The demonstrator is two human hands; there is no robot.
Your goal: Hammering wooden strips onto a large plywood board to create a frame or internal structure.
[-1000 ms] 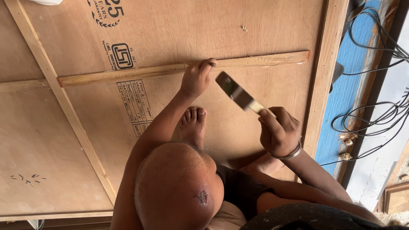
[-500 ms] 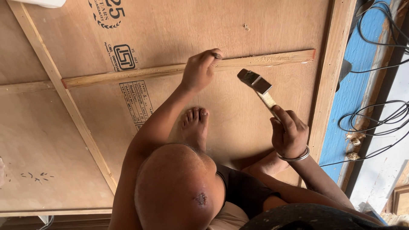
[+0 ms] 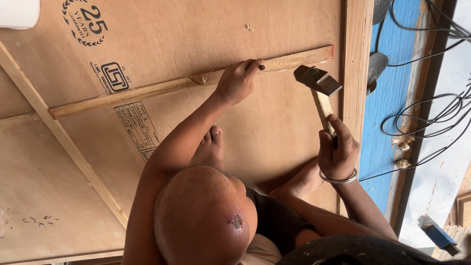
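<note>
I see the left hand [image 3: 238, 81] pinching a nail [image 3: 261, 67] on the wooden strip [image 3: 162, 88], which runs left-right. The right hand [image 3: 337, 149], clamped on the hammer [image 3: 319, 83], holds its head just right of the nail.

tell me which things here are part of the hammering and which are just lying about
In use:
- hammer, gripped in the right hand
- nail, pinched by the left hand
- wooden strip, lying on the plywood sheet

Lying about:
- black cables
- wood shavings
- blue board
- white object at the top corner
</note>
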